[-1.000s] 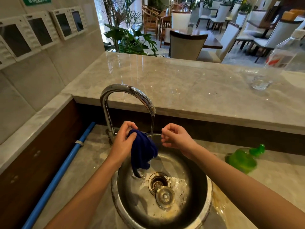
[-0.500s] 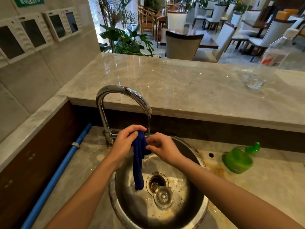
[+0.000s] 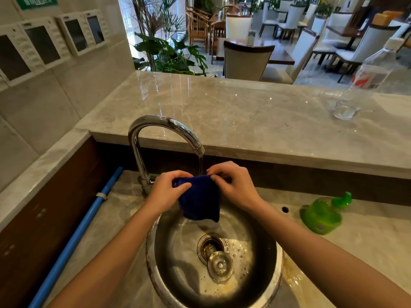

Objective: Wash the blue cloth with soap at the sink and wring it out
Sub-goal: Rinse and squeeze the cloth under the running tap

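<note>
The blue cloth [image 3: 200, 200] hangs spread out over the round steel sink [image 3: 262, 238], right under the chrome tap [image 3: 142, 138]. A thin stream of water runs from the spout onto the cloth's top edge. My left hand [image 3: 165, 192] grips the cloth's upper left corner. My right hand [image 3: 233, 185] pinches its upper right corner. A green soap dispenser [image 3: 322, 215] lies on the counter to the right of the sink, apart from both hands.
The drain [image 3: 210, 246] is open, with its round stopper [image 3: 220, 265] lying beside it in the basin. A blue pipe [image 3: 75, 238] runs along the left. A clear bottle [image 3: 369, 78] stands on the raised marble ledge [image 3: 222, 112] at the back right.
My right hand came in from beside the stream and took hold of the cloth. The cloth went from a bunched strip in the left hand to a sheet spread between both hands.
</note>
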